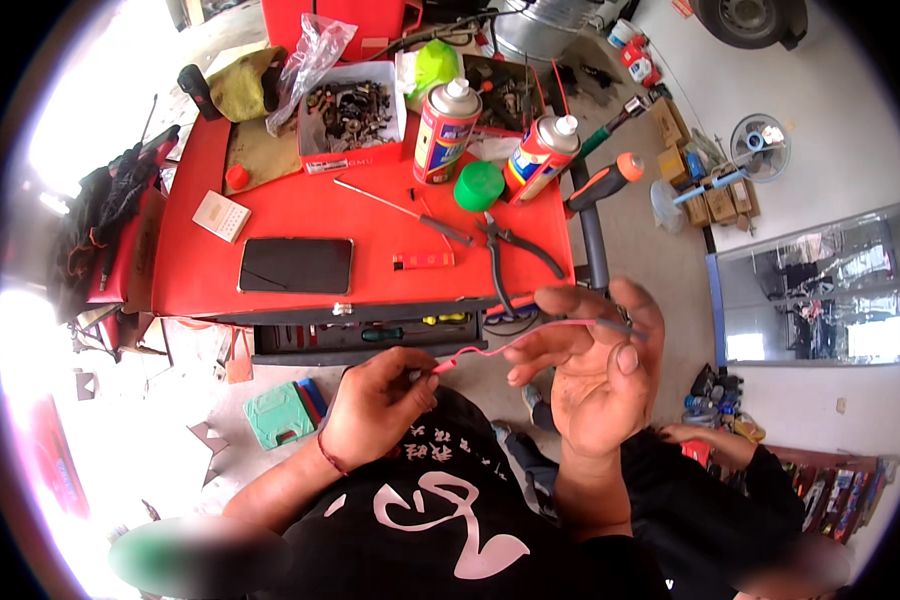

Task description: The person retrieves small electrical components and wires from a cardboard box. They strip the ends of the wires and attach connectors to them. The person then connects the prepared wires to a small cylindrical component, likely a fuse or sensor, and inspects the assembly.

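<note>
A thin red wire (495, 349) stretches between my two hands, in front of the red tool cart. My left hand (378, 402) is closed, pinching the wire's left end, where a thicker pink-red sleeve shows at the fingertips. Palm up, my right hand (600, 385) has its fingers spread and curved. Across these fingers lies the wire's other end, which looks grey; whether any finger grips it is not visible. On the cart just beyond are black-handled pliers (497, 262), a red lighter (423, 261) and a thin screwdriver (440, 229).
The red cart top (190, 280) carries a phone (296, 266), a cigarette pack (221, 216), two spray cans (447, 130), a green cap (479, 186) and a box of small metal parts (353, 110). Below is an open tool drawer (320, 345). Another person (710, 500) is at my right.
</note>
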Demonstrator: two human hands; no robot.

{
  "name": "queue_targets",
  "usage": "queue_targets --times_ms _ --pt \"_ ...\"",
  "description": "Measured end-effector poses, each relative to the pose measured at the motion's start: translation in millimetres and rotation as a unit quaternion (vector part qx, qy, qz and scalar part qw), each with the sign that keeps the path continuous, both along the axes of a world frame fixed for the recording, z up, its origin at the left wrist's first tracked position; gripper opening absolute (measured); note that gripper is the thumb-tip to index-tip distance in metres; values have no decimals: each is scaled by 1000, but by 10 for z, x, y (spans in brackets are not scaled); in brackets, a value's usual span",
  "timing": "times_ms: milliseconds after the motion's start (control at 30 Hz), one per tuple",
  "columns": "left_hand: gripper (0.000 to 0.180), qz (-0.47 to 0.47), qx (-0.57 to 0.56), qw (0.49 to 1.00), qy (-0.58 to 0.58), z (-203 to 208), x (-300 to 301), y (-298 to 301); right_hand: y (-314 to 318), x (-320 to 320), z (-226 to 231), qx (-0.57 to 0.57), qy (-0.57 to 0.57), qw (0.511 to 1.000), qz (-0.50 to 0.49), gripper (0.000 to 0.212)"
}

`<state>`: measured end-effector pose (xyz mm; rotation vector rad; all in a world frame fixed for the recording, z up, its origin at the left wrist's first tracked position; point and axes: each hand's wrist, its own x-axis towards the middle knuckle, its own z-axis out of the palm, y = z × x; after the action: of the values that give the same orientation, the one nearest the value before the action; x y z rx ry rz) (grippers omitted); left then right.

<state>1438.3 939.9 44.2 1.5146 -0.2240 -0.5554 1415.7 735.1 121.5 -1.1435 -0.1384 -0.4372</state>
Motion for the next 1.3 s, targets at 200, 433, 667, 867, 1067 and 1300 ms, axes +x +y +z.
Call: queue_targets --times_ms 200,433,667,867,1067,1300 --pt "15 29 29 991 -126 -19 -22 -167 -281 115 -70 -59 6 995 81 38" --pt "14 91 101 980 -143 -27 -72 -263 -389 296 -80 66 -7 987 148 38" --pt "14 154 14 985 -74 54 -236 -307 -547 418 -76 19 -61 977 203 44" --pt "28 176 134 950 -221 103 -260 -333 -539 362 -101 7 20 983 182 42" --pt "44 65 82 978 -180 90 -188 -288 -383 415 1 -89 -8 995 50 34" --pt "34 -10 -56 997 -47 135 -178 -248 -291 524 97 -60 -45 996 53 34"
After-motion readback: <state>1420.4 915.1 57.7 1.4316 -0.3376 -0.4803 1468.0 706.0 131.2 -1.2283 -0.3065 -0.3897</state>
